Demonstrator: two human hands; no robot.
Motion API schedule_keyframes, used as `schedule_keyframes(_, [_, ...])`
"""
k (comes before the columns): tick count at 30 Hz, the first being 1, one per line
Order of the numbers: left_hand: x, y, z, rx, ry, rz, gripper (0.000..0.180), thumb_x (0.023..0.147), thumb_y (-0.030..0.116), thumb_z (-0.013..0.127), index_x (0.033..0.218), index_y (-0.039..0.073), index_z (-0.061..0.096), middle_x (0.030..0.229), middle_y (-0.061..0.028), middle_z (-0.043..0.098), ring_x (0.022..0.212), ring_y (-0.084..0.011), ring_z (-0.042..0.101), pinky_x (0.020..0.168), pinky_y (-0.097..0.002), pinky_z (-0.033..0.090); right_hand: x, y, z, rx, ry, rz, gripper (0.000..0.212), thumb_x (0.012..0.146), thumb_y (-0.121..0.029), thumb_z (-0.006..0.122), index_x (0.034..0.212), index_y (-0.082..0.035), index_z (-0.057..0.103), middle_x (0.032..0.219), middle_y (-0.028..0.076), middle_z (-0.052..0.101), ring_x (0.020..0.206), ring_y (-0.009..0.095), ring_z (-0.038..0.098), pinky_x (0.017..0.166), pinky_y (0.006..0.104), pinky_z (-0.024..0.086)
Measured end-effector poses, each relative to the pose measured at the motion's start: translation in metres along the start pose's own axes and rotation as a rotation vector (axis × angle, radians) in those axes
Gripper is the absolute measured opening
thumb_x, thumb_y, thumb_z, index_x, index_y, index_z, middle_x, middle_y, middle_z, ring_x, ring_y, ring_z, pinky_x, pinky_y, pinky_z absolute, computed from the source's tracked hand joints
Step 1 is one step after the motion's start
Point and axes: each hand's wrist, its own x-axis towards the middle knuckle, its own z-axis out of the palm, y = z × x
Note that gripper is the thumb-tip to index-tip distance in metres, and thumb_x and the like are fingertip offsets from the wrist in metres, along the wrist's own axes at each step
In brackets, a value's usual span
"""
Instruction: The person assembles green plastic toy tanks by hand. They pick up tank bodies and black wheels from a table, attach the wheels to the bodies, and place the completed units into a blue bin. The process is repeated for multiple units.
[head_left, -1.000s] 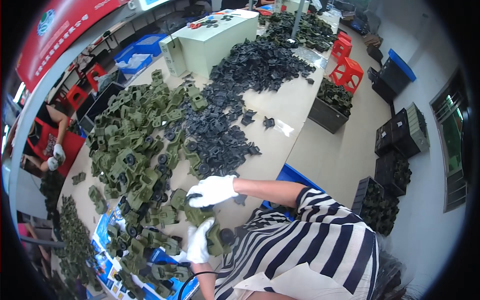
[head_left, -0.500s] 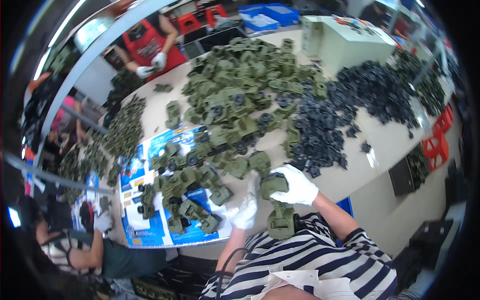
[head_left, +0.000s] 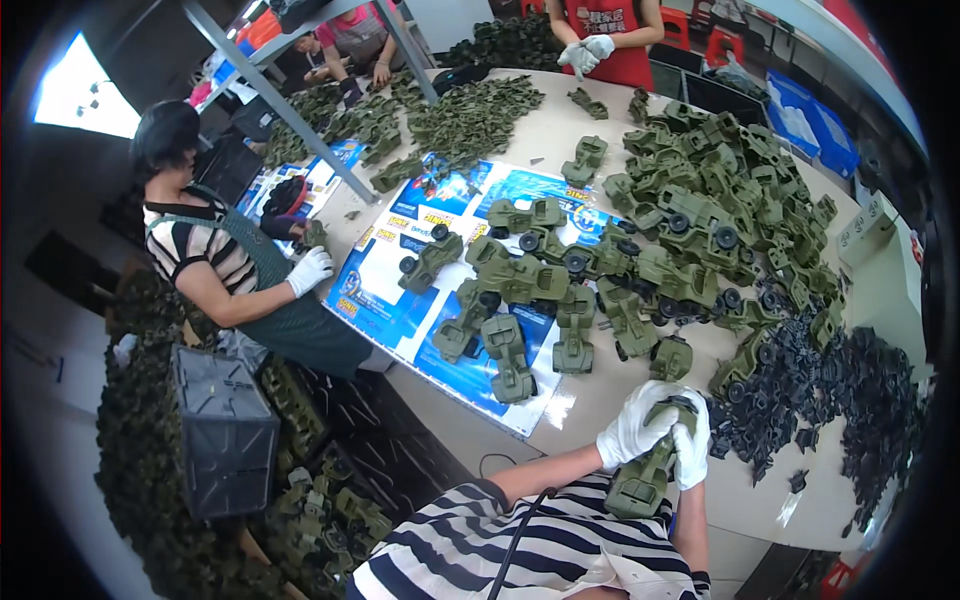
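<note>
Well, closest to my camera past the striped shirt (head_left: 450, 545), I see an olive-green toy vehicle (head_left: 637, 490) at the near edge of the surface (head_left: 735, 492); the white-gloved left hand (head_left: 636, 428) is clamped round its upper part, and the right hand (head_left: 692, 447) grips it from the other side. The fingers cover that end, so I can't quite tell what they press on. Just beyond, more green vehicles (head_left: 508, 358) lie on and beside a blue-and-white printed sheet (head_left: 385, 312), with black parts (head_left: 800, 385) heaped to the right. Farther off I get a big green pile (head_left: 705, 165), a co-worker in a green apron (head_left: 255, 250) on the left, and, across the surface, one in a red apron (head_left: 610, 70).
</note>
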Motion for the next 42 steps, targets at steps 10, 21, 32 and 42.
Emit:
schedule_keyframes(10, [0.003, 0.001, 0.006, 0.078, 0.079, 0.023, 0.024, 0.094, 0.016, 0.056, 0.113, 0.001, 0.06, 0.11, -0.0188, 0.064, 0.101, -0.0396, 0.061, 0.091, -0.0452, 0.047, 0.006, -0.012, 0.021, -0.057, 0.252, 0.002, 0.022, 0.093, -0.009, 0.048, 0.109, 0.002, 0.06, 0.105, 0.015, 0.064, 0.101, 0.027, 0.06, 0.094, 0.0373, 0.045])
schedule_keyframes(21, [-0.02, -0.02, -0.012, 0.055, 0.233, -0.147, 0.024, 0.096, 0.02, 0.055, 0.111, 0.003, 0.062, 0.105, -0.0186, 0.065, 0.098, -0.0382, 0.062, 0.088, -0.0435, 0.049, 0.015, -0.009, 0.049, -0.117, 0.123, 0.068, 0.023, 0.093, -0.012, 0.051, 0.106, 0.002, 0.064, 0.101, 0.016, 0.068, 0.095, 0.029, 0.065, 0.088, 0.0368, 0.049])
schedule_keyframes(32, [-0.021, -0.104, -0.043, 0.145, 0.167, -0.15, 0.025, 0.097, 0.02, 0.056, 0.114, 0.003, 0.064, 0.115, -0.0176, 0.065, 0.11, -0.0363, 0.06, 0.097, -0.0434, 0.047, 0.042, 0.06, 0.097, -0.449, 0.136, -0.017, 0.012, 0.092, -0.009, 0.062, 0.103, -0.005, 0.066, 0.097, 0.015, 0.069, 0.09, 0.033, 0.066, 0.082, 0.0395, 0.052])
schedule_keyframes(42, [-0.007, -0.107, -0.043, 0.265, 0.027, -0.154, 0.028, 0.097, 0.023, 0.054, 0.113, 0.001, 0.063, 0.115, -0.0201, 0.064, 0.109, -0.0379, 0.059, 0.097, -0.0442, 0.047, 0.039, 0.048, 0.087, -0.49, 0.204, -0.01, 0.012, 0.091, -0.007, 0.065, 0.103, -0.004, 0.066, 0.099, 0.015, 0.07, 0.09, 0.03, 0.068, 0.082, 0.0369, 0.053])
